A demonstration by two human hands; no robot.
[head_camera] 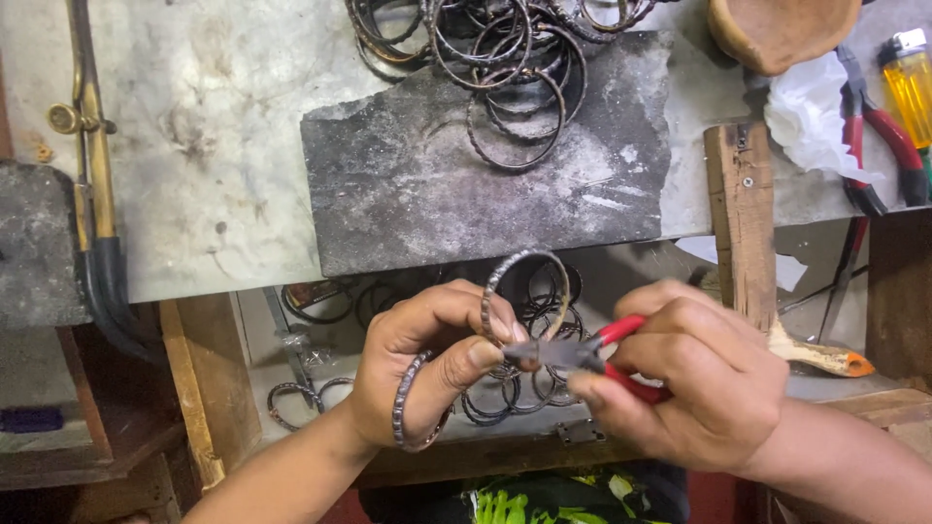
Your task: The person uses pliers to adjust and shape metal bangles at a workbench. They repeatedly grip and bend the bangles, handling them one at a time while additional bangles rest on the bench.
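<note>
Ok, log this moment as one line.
left hand: holds bangle | right hand: red-handled pliers gripping bangle | second bangle on left palm

The left hand (pixel 427 364) pinches a twisted metal ring (pixel 524 296) between thumb and finger, just below the dark stone slab (pixel 485 155). A second ring (pixel 413 408) hangs around its palm. The right hand (pixel 689 383) squeezes red-handled pliers (pixel 592 354), whose tip bites the ring's lower edge. A pile of rings (pixel 505 58) lies on the slab's top edge. More pliers (pixel 879 146) rest to the slab's right.
</note>
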